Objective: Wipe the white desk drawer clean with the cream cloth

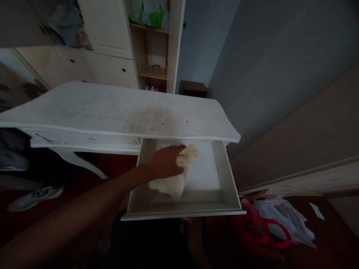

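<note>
My left hand (166,163) reaches in from the lower left, its fingers closed on a cream-coloured cloth (174,185). Part of the cloth bunches ahead of the fingers, and the rest hangs down over the drawer floor. Around them is a pulled-out white drawer (228,179), with no other thing visible inside it. The drawer belongs to a white table (112,108) with dark stains on its top. Below the drawer's front edge, my right hand (194,227) shows dimly. Its fingers are mostly hidden by the drawer front and shadow, so what it grips is unclear.
A white cabinet (112,28) with open shelves stands behind the table. A grey wall (266,56) runs along the right. On the dark red floor lie a white plastic bag (283,218), a red-handled bag (259,231) and, at left, a shoe (35,198).
</note>
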Available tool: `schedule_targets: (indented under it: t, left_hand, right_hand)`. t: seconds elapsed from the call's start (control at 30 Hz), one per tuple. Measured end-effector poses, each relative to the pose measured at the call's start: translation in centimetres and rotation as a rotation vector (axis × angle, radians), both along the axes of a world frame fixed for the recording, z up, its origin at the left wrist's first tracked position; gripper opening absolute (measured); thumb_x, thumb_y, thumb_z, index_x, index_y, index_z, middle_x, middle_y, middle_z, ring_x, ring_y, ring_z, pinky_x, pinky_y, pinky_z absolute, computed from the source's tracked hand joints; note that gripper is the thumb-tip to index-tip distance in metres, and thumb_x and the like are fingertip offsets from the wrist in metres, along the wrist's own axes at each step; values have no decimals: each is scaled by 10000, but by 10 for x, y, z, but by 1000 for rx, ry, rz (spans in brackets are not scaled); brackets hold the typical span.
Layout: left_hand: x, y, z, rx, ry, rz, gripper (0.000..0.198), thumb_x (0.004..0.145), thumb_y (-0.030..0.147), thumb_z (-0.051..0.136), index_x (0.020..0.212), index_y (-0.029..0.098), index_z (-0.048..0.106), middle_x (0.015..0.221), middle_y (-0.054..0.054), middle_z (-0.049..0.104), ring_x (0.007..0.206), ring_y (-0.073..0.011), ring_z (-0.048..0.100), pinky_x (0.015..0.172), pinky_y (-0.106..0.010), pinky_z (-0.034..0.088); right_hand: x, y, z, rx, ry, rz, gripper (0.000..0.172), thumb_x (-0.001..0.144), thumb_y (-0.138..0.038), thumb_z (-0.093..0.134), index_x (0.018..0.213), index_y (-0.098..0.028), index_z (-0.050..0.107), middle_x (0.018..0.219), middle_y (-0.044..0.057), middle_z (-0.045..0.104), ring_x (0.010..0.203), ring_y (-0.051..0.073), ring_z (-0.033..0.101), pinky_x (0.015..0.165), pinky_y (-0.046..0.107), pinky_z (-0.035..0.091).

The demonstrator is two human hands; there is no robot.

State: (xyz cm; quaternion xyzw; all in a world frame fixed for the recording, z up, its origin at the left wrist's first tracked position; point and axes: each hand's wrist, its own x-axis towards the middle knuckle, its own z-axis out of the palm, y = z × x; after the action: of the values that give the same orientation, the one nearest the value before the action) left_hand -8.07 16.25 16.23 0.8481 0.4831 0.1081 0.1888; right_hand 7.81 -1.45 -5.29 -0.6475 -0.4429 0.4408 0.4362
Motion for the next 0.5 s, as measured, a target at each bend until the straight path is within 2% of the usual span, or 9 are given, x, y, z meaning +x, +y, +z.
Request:
schedule_targets:
  t: [0.07, 0.13, 0.23, 0.3, 0.37, 0.43, 0.5]
  left_hand:
    - [-7, 16, 32, 141, -121, 70, 604, 747, 322, 646, 1313, 168, 500, 1278, -106, 647, 1129, -270, 626, 1002, -377, 482]
    - [-14, 34, 60, 309, -228, 143, 534, 776, 300, 630, 1276, 162, 501, 1249, -90, 651, 1106, -243, 628, 987, -356, 485]
    - [-23, 63, 89, 555, -263, 291, 555, 783, 287, 635, 1291, 140, 465, 1264, -110, 630, 1157, -270, 591, 1006, -393, 466]
    - [-29, 84, 100, 673, -250, 347, 596, 791, 299, 631, 1336, 174, 427, 1328, -99, 594, 1225, -288, 546, 1034, -416, 445]
    - [-34, 105, 104, 747, -233, 390, 620, 826, 321, 601, 1392, 200, 377, 1392, -97, 545, 1284, -289, 494, 1067, -416, 416]
    - [-38, 124, 101, 791, -196, 423, 615, 861, 321, 553, 1426, 198, 344, 1428, -110, 504, 1319, -284, 453, 1097, -414, 384]
    - [-41, 139, 91, 780, -132, 407, 607, 874, 308, 526, 1441, 198, 340, 1436, -117, 490, 1324, -279, 441, 1105, -415, 370]
  right_hand:
    - [0, 1, 6, -11, -31, 11, 314, 958, -442, 550, 929, -166, 698, 936, 41, 697, 775, 169, 653, 676, 299, 552]
    - [0, 2, 12, -2, -39, 8, 261, 958, -387, 574, 1119, -201, 661, 1182, 54, 651, 977, 213, 648, 810, 359, 569]
    - [1, 5, 21, 10, -54, 4, 270, 953, -373, 584, 1165, -220, 651, 1272, 59, 615, 1066, 250, 623, 871, 395, 559]
    - [2, 6, 25, 15, -65, 0, 255, 954, -371, 581, 1153, -233, 661, 1273, 53, 618, 1074, 250, 622, 864, 382, 560]
    - [1, 8, 28, 19, -76, -5, 250, 951, -374, 582, 1143, -238, 668, 1270, 47, 621, 1077, 253, 621, 860, 375, 561]
    - [0, 9, 29, 22, -85, -11, 244, 944, -370, 598, 1139, -243, 668, 1267, 48, 623, 1079, 259, 620, 856, 379, 562]
    - [-1, 9, 30, 28, -90, -18, 240, 947, -367, 593, 1139, -243, 666, 1267, 52, 624, 1077, 258, 620, 858, 386, 562]
